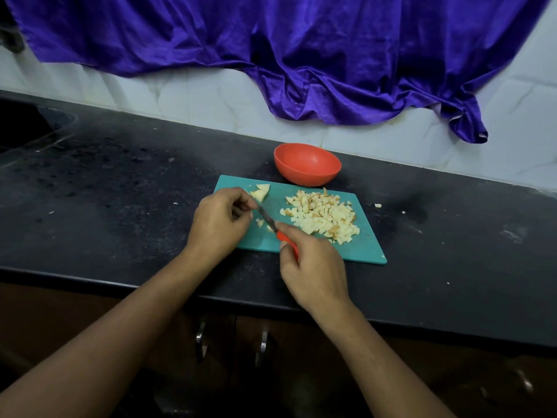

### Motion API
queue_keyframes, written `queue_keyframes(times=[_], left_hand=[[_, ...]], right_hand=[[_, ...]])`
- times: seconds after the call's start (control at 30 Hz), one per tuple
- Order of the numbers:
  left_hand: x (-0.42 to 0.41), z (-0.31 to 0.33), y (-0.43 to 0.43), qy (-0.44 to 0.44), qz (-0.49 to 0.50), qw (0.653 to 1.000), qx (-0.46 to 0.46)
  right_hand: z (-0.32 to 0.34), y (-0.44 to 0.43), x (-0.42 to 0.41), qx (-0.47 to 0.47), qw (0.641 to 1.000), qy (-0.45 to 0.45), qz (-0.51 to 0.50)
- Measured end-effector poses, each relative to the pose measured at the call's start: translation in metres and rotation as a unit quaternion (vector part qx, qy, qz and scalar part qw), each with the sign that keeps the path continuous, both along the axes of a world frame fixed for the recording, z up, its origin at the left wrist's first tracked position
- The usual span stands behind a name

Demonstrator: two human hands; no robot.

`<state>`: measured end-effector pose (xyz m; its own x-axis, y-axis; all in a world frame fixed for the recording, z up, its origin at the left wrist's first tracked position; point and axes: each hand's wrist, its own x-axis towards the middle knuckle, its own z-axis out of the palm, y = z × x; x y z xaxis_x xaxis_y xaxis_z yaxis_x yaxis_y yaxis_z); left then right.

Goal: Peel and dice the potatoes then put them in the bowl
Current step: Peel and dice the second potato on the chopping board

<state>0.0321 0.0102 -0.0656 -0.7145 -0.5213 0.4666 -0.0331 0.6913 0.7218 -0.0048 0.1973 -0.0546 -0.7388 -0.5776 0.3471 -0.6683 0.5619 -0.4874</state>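
Black speckled stone counter point(120, 182) along a white tiled wall, with a glossy purple cloth point(301, 55) draped above. On the counter, a teal rectangular plastic cutting board point(366, 250). Just behind its far edge, a round orange-red plastic bowl point(307, 165). Heaped on the board's right half, a pile of pale diced potato point(322, 217). Near the far left corner, 2 larger potato wedges point(261, 192), and a few loose bits beside the blade. Closed around the red handle of a small dark-bladed knife point(266, 218): right hand point(313, 267), forefinger along the top, blade slanting up-left over the board. Beside it, left hand point(218, 220), fingers curled inward, fingertips at the blade's tip; pinching a piece or not, cannot tell. Below the counter edge, 2 metal cabinet handles point(200, 336).
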Motion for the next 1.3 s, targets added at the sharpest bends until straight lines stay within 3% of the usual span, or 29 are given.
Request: queue_keyframes(times=[0.23, 0.4, 0.53, 0.67, 0.77, 0.87, 1.17, 1.3], left_hand=[[-0.003, -0.004, -0.005, 0.024, 0.032, 0.999, 0.015], [-0.005, -0.001, -0.006, -0.005, 0.032, 0.999, 0.002], [-0.018, 0.004, -0.011, -0.026, 0.041, 0.998, -0.029], [-0.045, 0.008, -0.018, -0.091, 0.045, 0.983, -0.150], [-0.064, 0.009, -0.019, -0.158, 0.052, 0.963, -0.213], [-0.069, 0.008, -0.020, -0.144, 0.062, 0.959, -0.234], [-0.017, 0.006, -0.009, -0.105, -0.061, 0.974, -0.189], [0.000, 0.000, -0.010, -0.072, -0.090, 0.985, -0.125]], right_hand=[[0.002, 0.000, 0.002, 0.089, 0.992, 0.079, 0.036], [0.004, 0.009, -0.015, 0.094, 0.991, 0.058, -0.068], [0.001, 0.012, -0.014, 0.036, 0.996, 0.024, -0.073], [-0.003, 0.016, -0.021, -0.060, 0.995, -0.031, -0.078], [-0.006, 0.016, -0.024, -0.075, 0.993, -0.049, -0.076], [-0.007, 0.017, -0.027, -0.077, 0.993, -0.057, -0.076], [-0.007, 0.017, -0.027, -0.080, 0.992, -0.065, -0.071], [-0.004, 0.016, -0.021, -0.056, 0.996, -0.040, -0.057]])
